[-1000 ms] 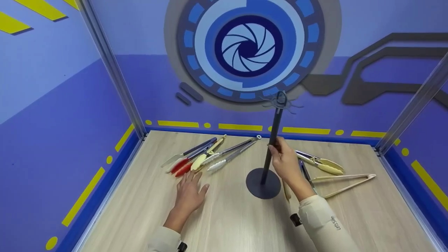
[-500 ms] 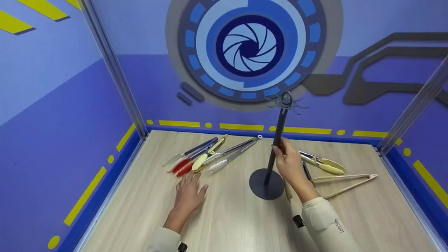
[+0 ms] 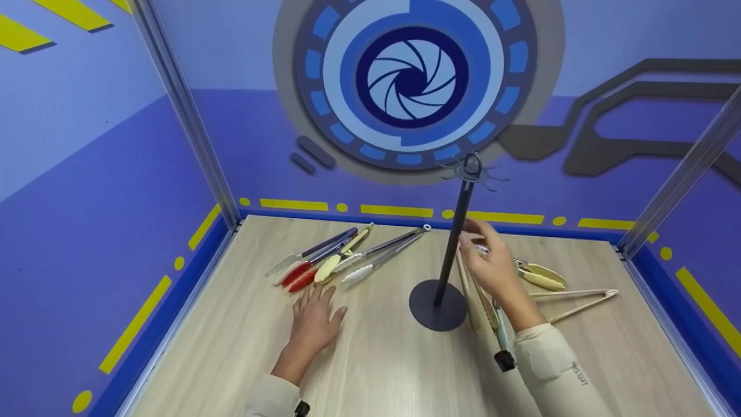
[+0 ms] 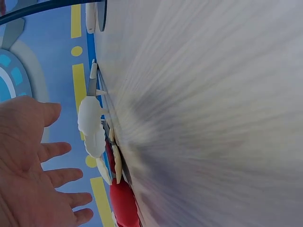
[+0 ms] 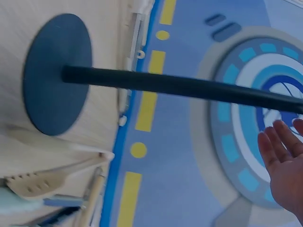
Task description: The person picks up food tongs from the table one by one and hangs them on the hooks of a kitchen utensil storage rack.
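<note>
Your right hand [image 3: 492,267] has let go of the black stand [image 3: 454,246]: half a second ago it gripped the pole, and now it sits just to the pole's right, fingers loosely bent and holding nothing. Whether a fingertip brushes the pole, you can't tell from here. The stand keeps its place, upright on the worktop [image 3: 376,362], its round base [image 3: 425,313] flat and its pole unsupported.

With your right arm shifted outward, more shows beside the base: a slotted tan tool [image 5: 38,185] and a pale green tip [image 3: 502,334]. Your hand now covers more of the handle of the pale yellow tongs [image 3: 544,278] further right.

Your left hand [image 3: 314,324] hasn't moved; its fingers are spread and fairly straight, with nothing in its grasp, just short of the cream-tipped tongs [image 3: 328,269]. The red-tipped tongs [image 3: 297,273] and white-tipped tongs [image 3: 358,274] lie on either side of those, unchanged.
</note>
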Action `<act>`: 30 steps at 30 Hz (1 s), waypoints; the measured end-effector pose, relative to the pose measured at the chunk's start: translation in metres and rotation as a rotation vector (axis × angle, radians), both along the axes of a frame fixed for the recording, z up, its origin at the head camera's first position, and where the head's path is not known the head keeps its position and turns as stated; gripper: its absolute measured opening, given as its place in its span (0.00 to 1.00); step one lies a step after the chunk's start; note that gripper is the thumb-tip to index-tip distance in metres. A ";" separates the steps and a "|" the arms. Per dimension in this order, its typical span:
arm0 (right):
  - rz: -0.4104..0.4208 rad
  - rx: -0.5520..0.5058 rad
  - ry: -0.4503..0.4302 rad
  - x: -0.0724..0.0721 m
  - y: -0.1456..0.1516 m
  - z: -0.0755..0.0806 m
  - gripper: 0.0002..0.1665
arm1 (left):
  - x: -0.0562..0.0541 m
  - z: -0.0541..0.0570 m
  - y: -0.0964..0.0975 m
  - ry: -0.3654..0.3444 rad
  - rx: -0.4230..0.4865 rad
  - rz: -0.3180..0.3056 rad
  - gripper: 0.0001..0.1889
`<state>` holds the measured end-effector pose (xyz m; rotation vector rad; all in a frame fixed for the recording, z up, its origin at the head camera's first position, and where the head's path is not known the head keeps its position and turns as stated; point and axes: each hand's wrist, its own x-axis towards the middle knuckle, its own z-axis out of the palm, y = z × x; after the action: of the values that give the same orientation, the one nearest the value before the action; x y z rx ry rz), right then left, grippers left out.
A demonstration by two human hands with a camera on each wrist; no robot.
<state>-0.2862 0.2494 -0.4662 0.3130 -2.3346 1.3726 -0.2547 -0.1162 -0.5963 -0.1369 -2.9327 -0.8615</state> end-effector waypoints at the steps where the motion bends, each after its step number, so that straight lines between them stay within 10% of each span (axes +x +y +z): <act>1: -0.019 -0.022 0.024 0.000 0.003 0.005 0.23 | 0.000 0.000 0.000 -0.008 -0.001 -0.003 0.32; 17: -0.233 -0.146 0.406 -0.001 0.014 0.096 0.18 | 0.004 0.002 -0.002 0.007 -0.019 -0.004 0.32; 30: -0.156 -0.001 0.334 -0.001 0.006 0.139 0.19 | 0.006 0.001 -0.001 -0.022 0.013 -0.021 0.31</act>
<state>-0.2876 0.2552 -0.3272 0.3247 -2.0376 1.1498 -0.2488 -0.1174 -0.5950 -0.1591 -2.9509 -0.8904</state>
